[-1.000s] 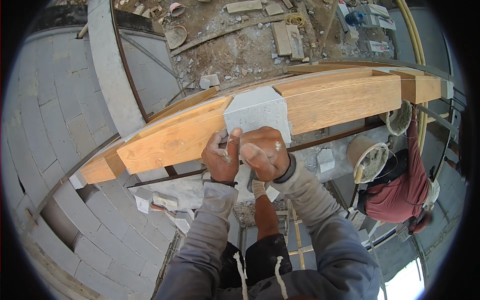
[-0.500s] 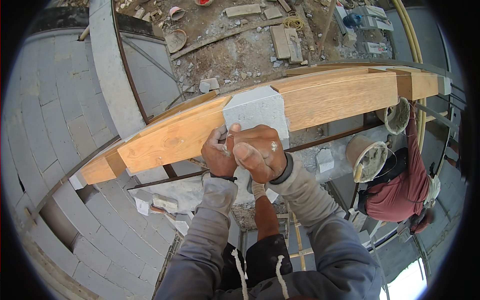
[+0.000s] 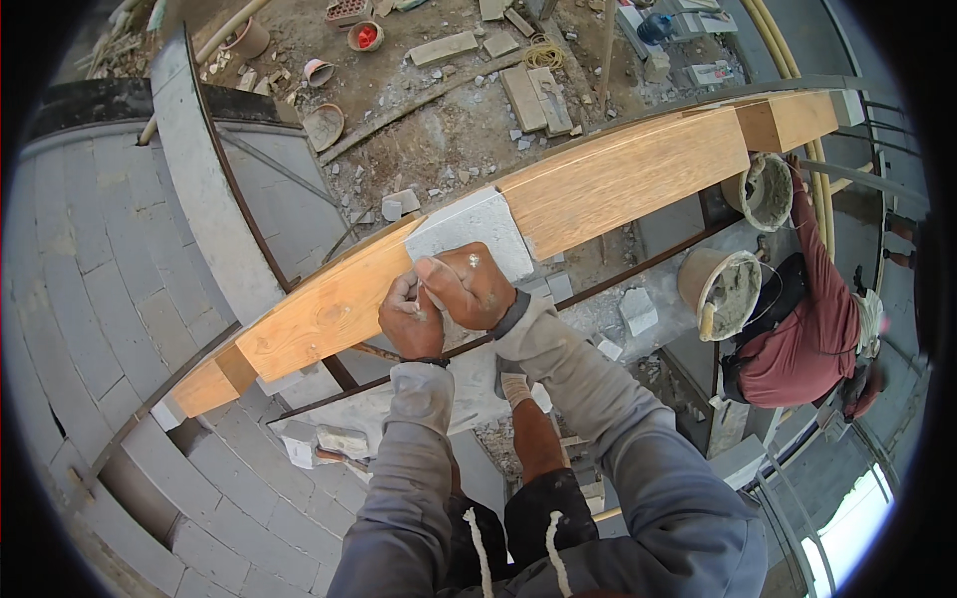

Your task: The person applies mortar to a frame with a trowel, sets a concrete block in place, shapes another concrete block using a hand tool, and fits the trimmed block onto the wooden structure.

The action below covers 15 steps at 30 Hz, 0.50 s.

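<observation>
At 6 o'clock, two grey-sleeved forearms rise from the lower edge and converge. The left hand [image 3: 412, 317] points its fingers up toward 12 o'clock; the right hand [image 3: 471, 287] is rolled inward, back upward, thumb toward 10 o'clock. The hands are together, fingers curled in and thumbs close; whether anything thin is pinched between them I cannot tell. Just past them at 12 o'clock is the grey block [image 3: 480, 227], in front of which the knuckles overlap; contact with it is unclear.

The block already sits between the left timber [image 3: 317, 321], at 9 o'clock from the hands, and the right timber [image 3: 628, 181], at 2 o'clock, so the row looks largely set up. Fine fingertip work seems to be in hand, not yet finished; how much is left does not show.

Farther out at 3 o'clock stands a bucket [image 3: 695, 279] of grey mix, with a co-worker [image 3: 807, 349] in maroon beyond it. Farthest, on the ground, a yellow coil [image 3: 543, 53] lies at 1 o'clock.
</observation>
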Available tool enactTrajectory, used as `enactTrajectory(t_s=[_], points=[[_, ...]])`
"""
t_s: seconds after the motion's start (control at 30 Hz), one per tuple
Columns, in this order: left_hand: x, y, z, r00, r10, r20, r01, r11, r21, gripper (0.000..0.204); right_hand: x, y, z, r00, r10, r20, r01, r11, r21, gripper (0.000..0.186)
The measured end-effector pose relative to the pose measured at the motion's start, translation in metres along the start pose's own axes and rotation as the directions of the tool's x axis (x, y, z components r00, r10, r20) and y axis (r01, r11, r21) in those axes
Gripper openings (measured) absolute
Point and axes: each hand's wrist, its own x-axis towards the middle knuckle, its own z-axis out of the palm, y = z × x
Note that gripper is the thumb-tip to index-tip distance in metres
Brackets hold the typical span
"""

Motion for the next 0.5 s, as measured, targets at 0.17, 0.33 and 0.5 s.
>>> enactTrajectory(t_s=[0.17, 0.33, 0.5], points=[[0.012, -0.040, -0.009, 1.000, 0.016, -0.005, -0.016, 0.993, -0.114, 0.026, -0.011, -0.007, 0.010, 0.994, 0.021, -0.103, -0.034, 0.993, -0.117, 0.037], [0.009, 0.005, 0.000, 0.993, -0.078, 0.085, 0.066, 0.989, 0.134, 0.045, -0.115, -0.026, -0.012, 0.848, 0.507, -0.156, -0.531, 0.809, -0.253, 0.046], [0.008, -0.063, -0.034, 0.958, -0.195, 0.210, 0.214, 0.974, -0.073, 0.055, -0.270, -0.034, -0.034, 0.362, 0.886, -0.289, -0.804, 0.140, -0.578, 0.063]])
